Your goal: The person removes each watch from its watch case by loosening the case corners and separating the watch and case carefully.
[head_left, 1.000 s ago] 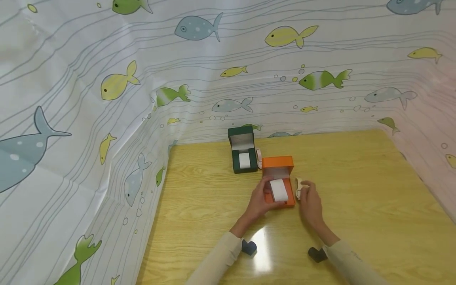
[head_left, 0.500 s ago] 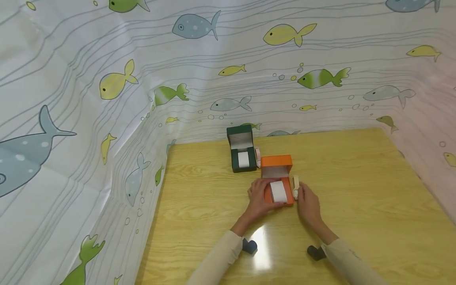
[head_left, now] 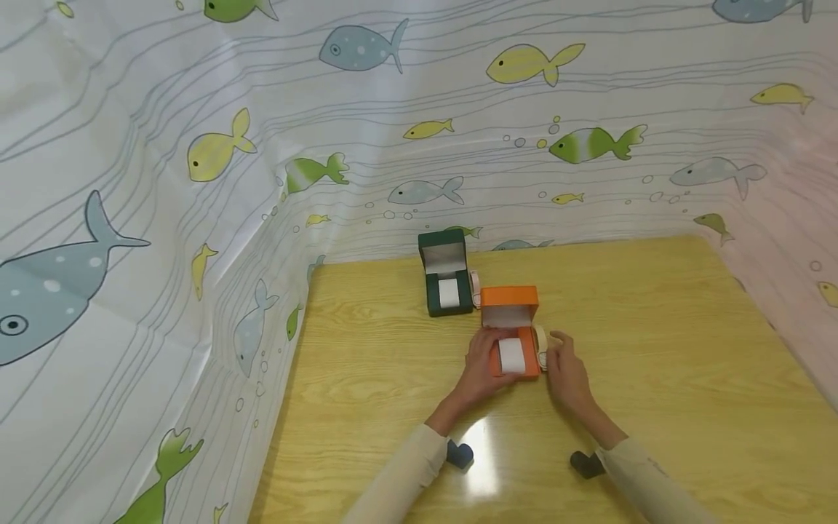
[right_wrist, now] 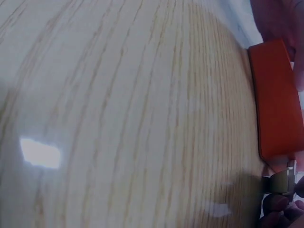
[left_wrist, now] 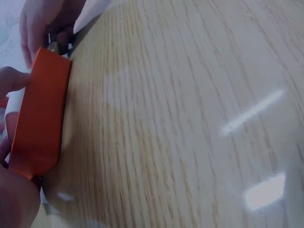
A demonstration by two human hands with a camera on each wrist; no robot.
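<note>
An orange watch box [head_left: 511,295] stands on the table with its lid up and a white cushion [head_left: 512,356] inside. Around the box's left side and front curls my left hand [head_left: 479,367], its thumb at the front edge beside the cushion. A pale-strapped watch [head_left: 540,342] is on its side close along the box's right wall. My right hand [head_left: 568,375] holds it near the case, forefinger raised. In the right wrist view the watch case [right_wrist: 280,183] shows between the fingers at the corner of the box.
Behind and to the left stands an open green watch box [head_left: 433,298] with a white cushion. A pink-strapped watch [head_left: 475,289] lies against its right side. Fish-patterned sheeting [head_left: 366,145] walls the table's back and sides.
The pale-strapped watch has moved slightly left, right up to the orange box, and my right hand has shifted with it. My left fingers have shifted at the box's left side.
</note>
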